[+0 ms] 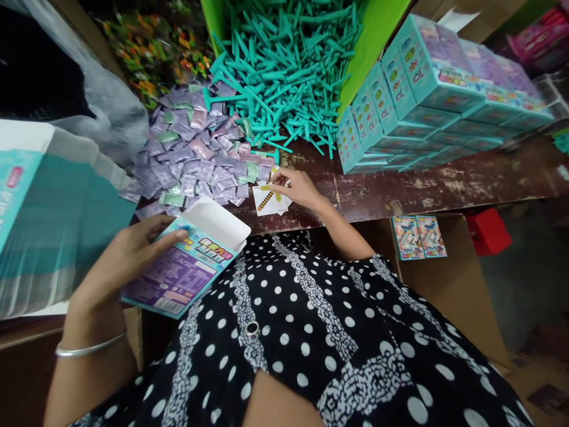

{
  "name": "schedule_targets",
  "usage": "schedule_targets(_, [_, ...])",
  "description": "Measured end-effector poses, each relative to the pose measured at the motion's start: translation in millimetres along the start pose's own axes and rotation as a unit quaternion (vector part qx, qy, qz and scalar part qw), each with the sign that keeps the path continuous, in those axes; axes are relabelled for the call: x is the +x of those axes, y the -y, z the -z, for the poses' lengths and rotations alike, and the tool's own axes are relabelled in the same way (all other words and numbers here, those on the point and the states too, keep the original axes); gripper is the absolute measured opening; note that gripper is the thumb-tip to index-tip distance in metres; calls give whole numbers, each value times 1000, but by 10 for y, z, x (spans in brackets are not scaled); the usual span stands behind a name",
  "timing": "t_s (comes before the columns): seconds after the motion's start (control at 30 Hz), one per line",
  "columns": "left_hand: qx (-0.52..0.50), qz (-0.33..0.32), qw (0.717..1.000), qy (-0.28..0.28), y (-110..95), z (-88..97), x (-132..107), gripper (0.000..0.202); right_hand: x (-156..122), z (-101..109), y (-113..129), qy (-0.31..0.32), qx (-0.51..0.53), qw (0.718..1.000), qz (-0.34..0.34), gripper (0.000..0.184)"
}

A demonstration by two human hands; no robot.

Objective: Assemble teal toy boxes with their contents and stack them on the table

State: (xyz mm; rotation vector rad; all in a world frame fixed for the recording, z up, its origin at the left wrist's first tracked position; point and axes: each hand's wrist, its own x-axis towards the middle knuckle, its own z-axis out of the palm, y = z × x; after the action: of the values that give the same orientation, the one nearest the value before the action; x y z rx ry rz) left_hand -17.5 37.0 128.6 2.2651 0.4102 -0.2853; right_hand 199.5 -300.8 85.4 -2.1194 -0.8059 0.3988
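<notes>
My left hand (122, 258) grips a small teal and purple printed box (186, 270) with its white flap open, held over my lap at the table's edge. My right hand (299, 187) reaches onto the worn brown table (444, 187) and pinches the top card of a small stack of white cards (269, 200) printed with a yellow and brown pixel figure. Just beyond the cards lies a heap of several purple and green sachets (191, 151). Behind that, a green bin holds a spilling pile of teal plastic pieces (284, 65).
Rows of closed teal boxes (413, 101) are stacked at the right of the table. A stack of flat teal cartons (48, 207) stands at my left, with a grey plastic bag (111, 107) behind. Two small packs (419, 236) and a red object (489, 231) lie below the table edge.
</notes>
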Motion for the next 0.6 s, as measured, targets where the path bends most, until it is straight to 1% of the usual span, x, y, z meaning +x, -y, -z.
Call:
schedule_targets(0.03, [-7, 1, 1000, 3, 35, -33, 18, 65, 19, 82, -54, 15, -69, 997, -6, 25])
schedule_targets(0.1, [-28, -2, 1000, 8, 78, -86, 37, 62, 41, 155, -98, 67, -176, 982, -4, 49])
schedule_targets(0.17, [-51, -9, 999, 10, 103, -118, 42, 58, 62, 142, -85, 101, -236, 966, 1, 66])
schedule_targets(0.23, [-69, -12, 997, 11, 130, -138, 43, 56, 99, 107, -58, 115, -259, 959, -4, 71])
schedule_targets(0.33, [-90, -4, 996, 15, 191, -160, 46, 55, 181, 92, -53, 133, -248, 959, -21, 65])
schedule_targets(0.47, [-130, 10, 991, 11, 245, -197, 40, 55, 260, 110, -115, 152, -221, 963, -38, 47])
schedule_targets(0.53, [-152, 24, 988, 5, 248, -215, 27, 57, 249, 112, -126, 143, -219, 964, -42, 40])
schedule_targets(0.6, [-170, 40, 985, -1, 253, -229, 14, 58, 180, 121, -59, 108, -218, 970, -23, 36])
